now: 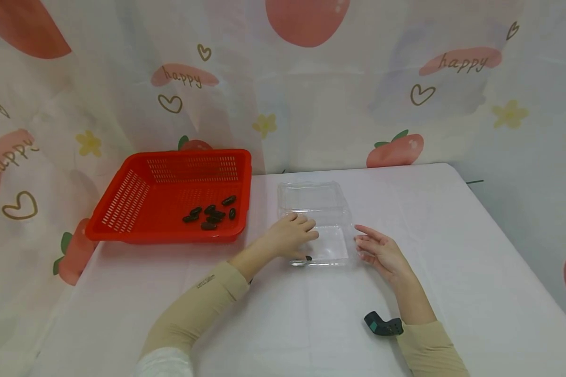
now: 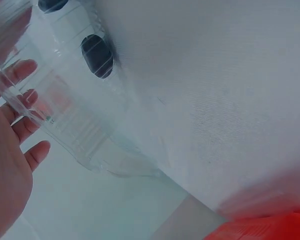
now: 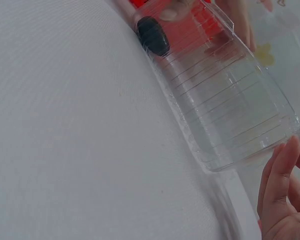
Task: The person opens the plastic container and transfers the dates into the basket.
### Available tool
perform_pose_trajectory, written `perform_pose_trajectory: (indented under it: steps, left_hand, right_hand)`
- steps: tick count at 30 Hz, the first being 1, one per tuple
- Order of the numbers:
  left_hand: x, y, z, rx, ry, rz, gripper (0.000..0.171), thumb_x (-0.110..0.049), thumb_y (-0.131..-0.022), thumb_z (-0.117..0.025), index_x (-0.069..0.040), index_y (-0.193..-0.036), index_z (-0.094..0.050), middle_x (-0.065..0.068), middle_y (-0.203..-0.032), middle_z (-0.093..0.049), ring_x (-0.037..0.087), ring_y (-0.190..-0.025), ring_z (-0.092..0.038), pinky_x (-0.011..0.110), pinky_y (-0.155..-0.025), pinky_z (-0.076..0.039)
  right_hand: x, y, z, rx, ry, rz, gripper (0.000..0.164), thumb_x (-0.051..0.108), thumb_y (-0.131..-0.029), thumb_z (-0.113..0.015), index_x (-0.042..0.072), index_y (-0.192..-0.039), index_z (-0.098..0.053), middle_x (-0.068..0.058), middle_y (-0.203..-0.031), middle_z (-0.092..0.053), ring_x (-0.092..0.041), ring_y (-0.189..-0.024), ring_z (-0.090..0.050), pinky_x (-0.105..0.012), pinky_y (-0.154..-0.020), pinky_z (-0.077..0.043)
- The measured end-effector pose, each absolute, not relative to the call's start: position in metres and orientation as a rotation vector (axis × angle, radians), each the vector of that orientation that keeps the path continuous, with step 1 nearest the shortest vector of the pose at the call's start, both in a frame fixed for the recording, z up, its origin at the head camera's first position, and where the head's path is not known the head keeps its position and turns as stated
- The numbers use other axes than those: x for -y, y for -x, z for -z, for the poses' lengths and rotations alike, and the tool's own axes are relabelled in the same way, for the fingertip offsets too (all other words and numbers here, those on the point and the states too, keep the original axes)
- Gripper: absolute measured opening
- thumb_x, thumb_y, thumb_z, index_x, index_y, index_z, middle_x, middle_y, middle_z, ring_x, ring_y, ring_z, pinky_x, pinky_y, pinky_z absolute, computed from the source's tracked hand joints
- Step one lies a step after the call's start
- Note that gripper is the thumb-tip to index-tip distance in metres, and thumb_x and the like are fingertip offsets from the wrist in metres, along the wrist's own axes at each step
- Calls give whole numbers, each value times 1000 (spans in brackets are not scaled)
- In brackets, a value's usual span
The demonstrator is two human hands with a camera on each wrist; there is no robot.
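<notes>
A clear hinged plastic box (image 1: pixel 332 248) lies with its lid (image 1: pixel 311 196) raised at the back. My left hand (image 1: pixel 292 235) reaches over the box's left side, fingers spread and bent loosely downward. Its thumb tip is right beside a dark oval, date-like piece (image 1: pixel 308 258) at the front wall. The left wrist view shows another dark oval piece (image 2: pixel 97 56) through the plastic, away from the fingers. At the right rim is my right hand (image 1: pixel 382 254); in the right wrist view its extended fingertips (image 3: pixel 292 145) meet the box corner.
A red slotted basket (image 1: pixel 141 235) stands at the back left, with several dark oval pieces (image 1: pixel 212 217) in its right part. A black device (image 1: pixel 382 324) is at the right wrist. White cloth covers the table (image 1: pixel 429 209), and a printed curtain (image 1: pixel 339 104) hangs behind it.
</notes>
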State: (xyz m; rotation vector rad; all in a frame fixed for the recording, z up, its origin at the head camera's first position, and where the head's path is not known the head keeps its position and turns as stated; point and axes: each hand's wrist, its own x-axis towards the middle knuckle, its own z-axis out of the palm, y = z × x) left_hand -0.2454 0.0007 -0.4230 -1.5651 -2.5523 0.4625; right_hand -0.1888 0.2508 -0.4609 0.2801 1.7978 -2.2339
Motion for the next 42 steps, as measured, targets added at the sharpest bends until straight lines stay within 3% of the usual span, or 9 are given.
perform_pose_trajectory:
  steps: [14,23,30,42]
  left_hand:
    - [-8,248,423,2650,1535,-642,54,-59,-76,-59,-24,-117,-56,-5,-113,-49,14,-105,-43,31,-90,-34]
    - [-9,250,426,2678,1510,-594,29,-40,-80,-61,-21,-102,-64,-5,-105,-50,14,-99,-44,31,-89,-34]
    - [-11,254,433,2749,1389,-617,34,-35,-79,-62,-20,-110,-63,-5,-116,-51,15,-111,-43,33,-95,-32]
    - [-14,258,442,2765,1302,-588,26,-31,-85,-57,-20,-106,-65,-5,-110,-52,14,-108,-44,32,-91,-34]
  right_hand:
    - [-252,189,461,-1790,-259,2248,48,6,-86,-61,6,-131,-46,4,-90,-61,-5,-74,-58,-18,-63,-49]
    - [-252,189,463,-1785,-228,2263,46,5,-86,-61,7,-130,-47,6,-89,-62,-4,-73,-58,-18,-62,-49]
    - [-252,189,463,-1784,-264,2253,46,6,-86,-61,8,-130,-47,4,-90,-61,-5,-73,-58,-18,-62,-49]
    - [-251,188,461,-1791,-271,2248,42,6,-86,-62,11,-126,-51,4,-90,-61,-5,-74,-58,-19,-63,-49]
